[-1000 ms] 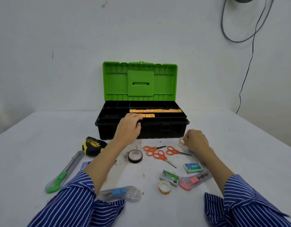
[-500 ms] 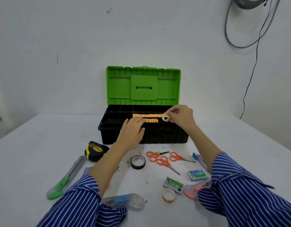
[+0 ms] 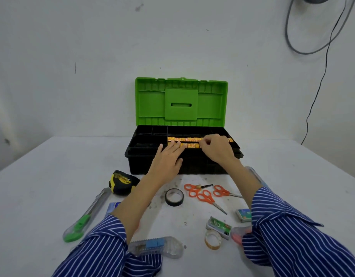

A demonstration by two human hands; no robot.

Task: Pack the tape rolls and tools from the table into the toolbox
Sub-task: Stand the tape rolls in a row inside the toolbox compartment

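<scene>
Both hands reach into the open toolbox (image 3: pixel 184 162): left hand (image 3: pixel 168 156) flat, fingers spread; right hand (image 3: pixel 216 148) pinched, perhaps on something hidden. Black tape roll (image 3: pixel 174 197) and scissors (image 3: pixel 202 194) lie just in front.

Left hand (image 3: pixel 168 158) flat; right hand (image 3: pixel 217 149) curled

Open toolbox (image 3: pixel 182 156) on white table (image 3: pixel 42 186), green lid (image 3: pixel 180 101) upright. Left hand (image 3: pixel 167 158) flat on front rim of toolbox, fingertips on orange-yellow strips (image 3: pixel 190 142) in tray. Right hand (image 3: pixel 216 148) curled over tray, contents unclear. In front of toolbox: black tape roll (image 3: pixel 174 197), orange scissors (image 3: pixel 202 194), clear tape roll (image 3: pixel 212 239); front-left of toolbox: tape measure (image 3: pixel 121 181), green utility knife (image 3: pixel 84 216).
</scene>
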